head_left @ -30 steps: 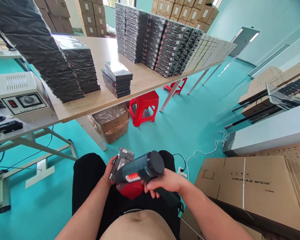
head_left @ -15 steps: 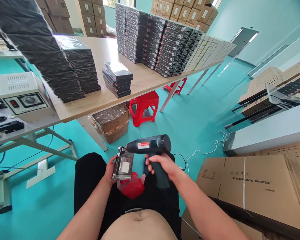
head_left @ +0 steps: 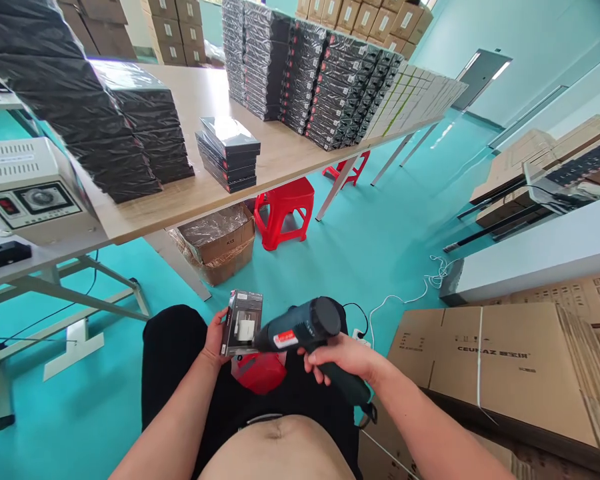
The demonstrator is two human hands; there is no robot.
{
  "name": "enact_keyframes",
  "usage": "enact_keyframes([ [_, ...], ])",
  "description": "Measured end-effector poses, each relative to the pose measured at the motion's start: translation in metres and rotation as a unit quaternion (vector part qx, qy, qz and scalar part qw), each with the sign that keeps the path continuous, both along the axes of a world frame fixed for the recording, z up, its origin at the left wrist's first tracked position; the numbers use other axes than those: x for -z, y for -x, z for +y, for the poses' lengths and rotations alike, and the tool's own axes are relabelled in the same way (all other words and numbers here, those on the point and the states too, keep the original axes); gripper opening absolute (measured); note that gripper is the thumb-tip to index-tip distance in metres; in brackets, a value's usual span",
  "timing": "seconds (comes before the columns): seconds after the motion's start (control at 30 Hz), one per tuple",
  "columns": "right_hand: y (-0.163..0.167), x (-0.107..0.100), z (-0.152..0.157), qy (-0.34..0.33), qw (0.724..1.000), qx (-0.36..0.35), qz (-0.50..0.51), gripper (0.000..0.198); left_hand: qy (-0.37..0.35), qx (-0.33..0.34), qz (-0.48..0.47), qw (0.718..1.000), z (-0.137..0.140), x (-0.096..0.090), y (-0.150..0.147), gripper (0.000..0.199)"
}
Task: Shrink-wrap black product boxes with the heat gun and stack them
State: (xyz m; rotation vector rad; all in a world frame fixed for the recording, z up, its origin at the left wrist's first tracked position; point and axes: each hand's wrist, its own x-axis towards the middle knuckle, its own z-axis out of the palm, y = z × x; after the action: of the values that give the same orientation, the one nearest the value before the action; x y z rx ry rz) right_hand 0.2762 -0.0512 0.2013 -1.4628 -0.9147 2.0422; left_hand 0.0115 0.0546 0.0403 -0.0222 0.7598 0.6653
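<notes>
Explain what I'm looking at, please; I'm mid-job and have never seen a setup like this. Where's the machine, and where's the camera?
No robot arm here: these are a person's own bare hands. Every picture comes from one camera worn on the head, looking forward and down, so the lap and forearms show at the bottom.

The left hand holds a small dark box with a white item shown on its face. The right hand grips a dark gun-shaped tool by its handle, nozzle towards the box; I can't tell whether they touch.

On the wooden table ahead stand a short stack of dark boxes, taller film-wrapped stacks to its left, and long rows of boxes behind.
</notes>
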Motion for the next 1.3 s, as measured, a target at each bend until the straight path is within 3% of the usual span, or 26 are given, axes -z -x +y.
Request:
enact_keyframes([
  [0.1,0.000,0.003,0.005,-0.024,0.995,0.091,-0.023,0.032,-0.006,-0.001,0.002,1.000,0.000,0.001,0.002,0.040],
  [0.3,0.000,0.002,-0.007,0.038,0.998,-0.035,0.024,0.032,-0.007,-0.013,-0.008,1.000,-0.001,0.002,0.004,0.044],
  [0.37,0.002,0.004,-0.009,0.027,0.998,0.018,0.044,0.032,-0.015,-0.028,-0.006,0.999,-0.001,0.001,0.002,0.046],
  [0.47,0.000,0.009,-0.008,0.007,0.986,0.161,0.037,0.030,-0.032,-0.070,0.003,0.997,0.000,0.003,0.000,0.040],
  [0.53,-0.002,0.011,-0.008,0.012,0.980,0.198,0.018,0.029,-0.026,-0.099,0.023,0.995,0.001,0.009,-0.001,0.036],
  [0.7,0.015,0.012,-0.017,0.005,0.991,0.110,0.070,0.031,-0.013,-0.092,0.048,0.995,0.005,0.026,-0.003,0.038],
  [0.87,0.036,0.016,-0.011,-0.044,0.978,0.196,0.048,0.030,0.036,-0.110,0.055,0.992,0.005,0.028,-0.004,0.041],
  [1.03,0.033,0.016,-0.009,-0.028,0.990,0.134,0.039,0.029,0.036,-0.137,0.071,0.987,0.005,0.029,-0.001,0.038],
  [1.2,0.044,0.014,-0.011,-0.051,0.982,0.182,0.016,0.028,0.045,-0.136,0.051,0.988,0.007,0.031,-0.004,0.043],
  [1.3,0.049,0.013,-0.008,-0.048,0.986,0.158,0.013,0.027,0.044,-0.140,0.066,0.987,0.008,0.030,-0.005,0.038],
])
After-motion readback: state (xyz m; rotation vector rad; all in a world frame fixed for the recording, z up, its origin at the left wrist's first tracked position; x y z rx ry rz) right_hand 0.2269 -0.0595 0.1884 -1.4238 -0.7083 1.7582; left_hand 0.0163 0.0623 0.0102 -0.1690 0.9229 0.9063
